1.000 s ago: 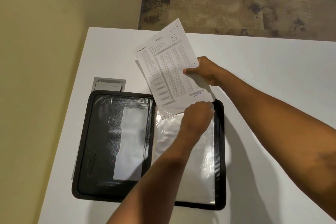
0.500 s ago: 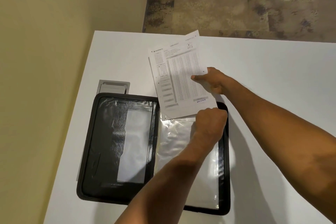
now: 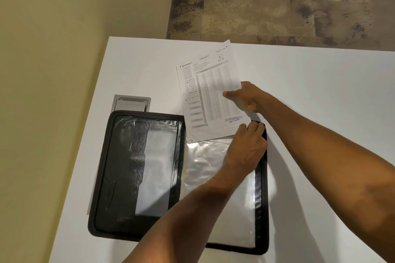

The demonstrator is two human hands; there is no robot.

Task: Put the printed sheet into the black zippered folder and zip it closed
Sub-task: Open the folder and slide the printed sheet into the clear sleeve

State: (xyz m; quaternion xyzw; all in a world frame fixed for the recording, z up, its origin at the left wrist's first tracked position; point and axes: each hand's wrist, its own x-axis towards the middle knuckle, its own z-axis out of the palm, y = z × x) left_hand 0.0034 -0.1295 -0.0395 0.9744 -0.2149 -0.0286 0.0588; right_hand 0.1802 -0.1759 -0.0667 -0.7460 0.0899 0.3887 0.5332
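The printed sheet (image 3: 210,96), an OMR answer form, lies tilted at the table's twelve o'clock side, its lower edge overlapping the top of the black zippered folder (image 3: 102,177), which lies open flat on the white table (image 3: 320,113). The right hand (image 3: 245,97) pinches the sheet's three o'clock edge, thumb on the printed face. The left hand (image 3: 245,147) is curled at the top of the clear plastic sleeve (image 3: 205,166) on the folder's right half, apparently pinching the sleeve's mouth open, though the fingertips are hidden. To do this step well, the sheet likely needs squaring to the sleeve so its lower corners enter together, with the mouth held lifted while the right hand slides the paper toward six o'clock. The sleeve looks empty; the left half carries a shiny pocket (image 3: 154,166) with a pale insert. A grey cable hatch (image 3: 131,103) sits just beyond the folder at eleven o'clock.
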